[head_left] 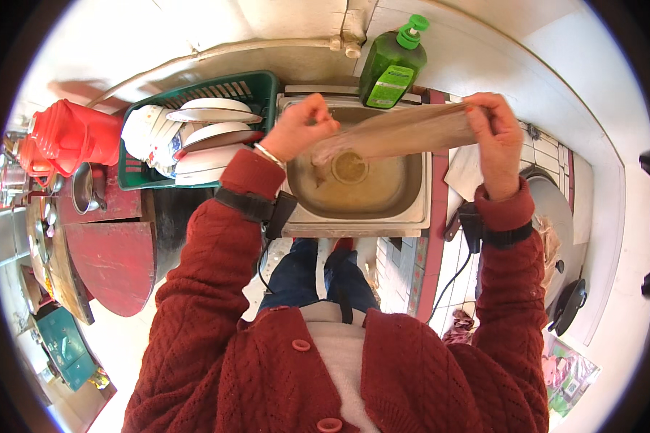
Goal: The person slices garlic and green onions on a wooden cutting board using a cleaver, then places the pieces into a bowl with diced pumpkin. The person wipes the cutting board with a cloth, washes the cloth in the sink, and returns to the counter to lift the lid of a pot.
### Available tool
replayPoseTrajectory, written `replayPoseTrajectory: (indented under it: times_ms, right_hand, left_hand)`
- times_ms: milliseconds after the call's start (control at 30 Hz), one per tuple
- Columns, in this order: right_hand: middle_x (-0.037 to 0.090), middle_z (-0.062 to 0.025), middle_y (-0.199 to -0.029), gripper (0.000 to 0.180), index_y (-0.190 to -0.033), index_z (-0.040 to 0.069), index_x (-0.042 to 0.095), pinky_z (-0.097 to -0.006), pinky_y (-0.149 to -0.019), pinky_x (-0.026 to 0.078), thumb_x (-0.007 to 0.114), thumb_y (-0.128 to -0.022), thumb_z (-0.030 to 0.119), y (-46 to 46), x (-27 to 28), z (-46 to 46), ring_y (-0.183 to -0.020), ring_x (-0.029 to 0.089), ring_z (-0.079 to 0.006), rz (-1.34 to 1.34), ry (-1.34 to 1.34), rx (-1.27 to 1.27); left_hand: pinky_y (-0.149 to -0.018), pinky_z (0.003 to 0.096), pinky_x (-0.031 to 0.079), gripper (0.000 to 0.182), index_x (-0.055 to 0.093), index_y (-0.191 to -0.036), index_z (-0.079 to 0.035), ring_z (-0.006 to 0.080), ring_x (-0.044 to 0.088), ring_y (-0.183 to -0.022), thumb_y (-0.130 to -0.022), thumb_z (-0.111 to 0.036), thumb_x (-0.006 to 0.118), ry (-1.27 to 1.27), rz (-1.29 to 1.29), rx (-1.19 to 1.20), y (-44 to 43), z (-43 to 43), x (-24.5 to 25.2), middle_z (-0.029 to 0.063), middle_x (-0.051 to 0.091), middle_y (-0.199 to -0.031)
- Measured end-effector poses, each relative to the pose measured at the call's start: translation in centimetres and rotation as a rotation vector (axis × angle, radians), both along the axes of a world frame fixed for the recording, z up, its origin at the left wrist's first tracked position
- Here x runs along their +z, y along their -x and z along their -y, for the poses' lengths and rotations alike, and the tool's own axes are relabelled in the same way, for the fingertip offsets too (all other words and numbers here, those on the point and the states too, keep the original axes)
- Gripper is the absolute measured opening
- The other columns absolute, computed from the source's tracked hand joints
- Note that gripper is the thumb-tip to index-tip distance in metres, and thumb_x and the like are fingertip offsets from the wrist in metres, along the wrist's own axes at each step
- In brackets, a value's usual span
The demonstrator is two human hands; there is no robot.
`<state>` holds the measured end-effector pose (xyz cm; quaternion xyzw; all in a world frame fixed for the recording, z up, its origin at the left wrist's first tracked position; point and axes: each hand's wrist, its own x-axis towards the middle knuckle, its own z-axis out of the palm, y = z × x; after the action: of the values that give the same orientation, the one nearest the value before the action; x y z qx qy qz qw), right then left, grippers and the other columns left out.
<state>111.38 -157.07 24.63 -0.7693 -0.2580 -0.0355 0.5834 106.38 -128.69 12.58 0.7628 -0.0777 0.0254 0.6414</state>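
Observation:
My right hand (498, 138) pinches one end of a thin, limp brownish sheet (411, 129), cloth or plastic film. It stretches leftward in a blur over a stainless steel sink (352, 221). My left hand (303, 127) is above the sink's left rim with its fingers curled, close to the sheet's other end. Blur hides whether those fingers grip it. Around the drain (350, 166), the basin looks wet and brownish. Behind the sink stands a green pump bottle (387, 67), partly overlapped by the sheet's upper edge.
Left of the sink, a green plastic basket (273, 92) holds white bowls and plates (211, 162). Further left are a red plastic container (76, 135) and a metal pot (84, 187). On the right tiled counter lie a knife (453, 222) and a large grey lid (555, 216).

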Motion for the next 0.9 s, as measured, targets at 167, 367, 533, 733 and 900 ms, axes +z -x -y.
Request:
replayPoseTrajectory:
  times_ms: [167,367,533,733,900]
  right_hand:
    - [0.055,0.0011,-0.085,0.013,-0.098,0.004,0.058,-0.0193,-0.073,0.042,0.05,-0.088,0.003,-0.3,-1.1,0.6,-0.077,0.051,-0.0063,-0.076,0.089,0.173]
    - [0.053,0.0003,-0.087,0.017,-0.097,0.003,0.059,-0.0218,-0.074,0.043,0.049,-0.085,-0.003,0.5,-4.7,-0.9,-0.081,0.052,-0.008,-0.346,0.158,0.383]
    - [0.059,-0.0016,-0.093,0.017,-0.099,0.0,0.059,-0.021,-0.077,0.042,0.051,-0.085,-0.004,0.7,-3.6,0.0,-0.087,0.053,-0.0081,-0.377,0.117,0.372]
    - [0.059,-0.0008,-0.093,0.017,-0.101,0.001,0.059,-0.021,-0.076,0.042,0.053,-0.086,-0.001,1.2,-1.6,0.2,-0.085,0.053,-0.0069,-0.324,0.038,0.299]
    - [0.054,0.0019,-0.084,0.019,-0.103,0.003,0.059,-0.0183,-0.067,0.04,0.053,-0.085,0.0,1.4,-1.1,-0.1,-0.074,0.048,-0.0047,-0.33,0.051,0.315]
  left_hand:
    - [-0.073,0.0247,0.046,0.018,0.048,-0.101,-0.004,0.0106,0.055,-0.082,-0.085,0.0,0.054,0.279,-0.053,-0.174,-0.2,1.8,1.5,0.0014,0.055,-0.088]
    - [-0.089,0.0285,0.043,0.04,0.043,-0.126,-0.004,0.0149,0.052,-0.104,-0.086,0.0,0.049,0.377,-0.044,-0.405,-1.3,8.1,1.6,0.0051,0.055,-0.111]
    - [-0.072,0.0356,0.05,0.03,0.057,-0.102,-0.005,0.028,0.063,-0.083,-0.072,-0.008,0.058,-0.172,0.208,-0.204,-1.9,9.2,-1.2,0.0156,0.064,-0.088]
    - [-0.072,0.0357,0.051,0.027,0.059,-0.098,-0.008,0.0285,0.064,-0.082,-0.07,-0.007,0.06,-0.273,0.159,-0.023,-0.1,10.2,-4.4,0.0139,0.064,-0.087]
    - [-0.068,0.0365,0.049,0.026,0.059,-0.096,-0.008,0.0284,0.061,-0.075,-0.07,-0.008,0.061,-0.184,0.092,-0.044,1.3,10.9,-4.6,0.0116,0.063,-0.081]
